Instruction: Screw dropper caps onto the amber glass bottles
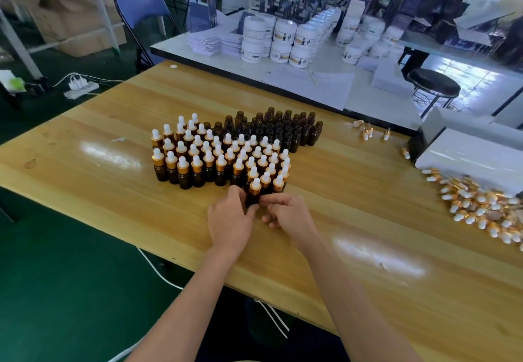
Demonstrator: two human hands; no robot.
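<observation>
One amber bottle with a gold collar and white dropper bulb (254,189) stands at the front of the group, between both hands. My left hand (230,221) curls round its left side and my right hand (288,214) pinches it from the right. Behind it stand several capped amber bottles (215,155) in rows. Farther back stand several uncapped amber bottles (283,128). A heap of loose dropper caps (481,209) lies at the table's right edge.
The wooden table (113,180) carries a white box (469,158) at the right and a few stray caps (368,131) beyond the bottles. A second table with white jars (285,42) lies behind. A blue chair (141,5) and a black stool (433,83) stand nearby.
</observation>
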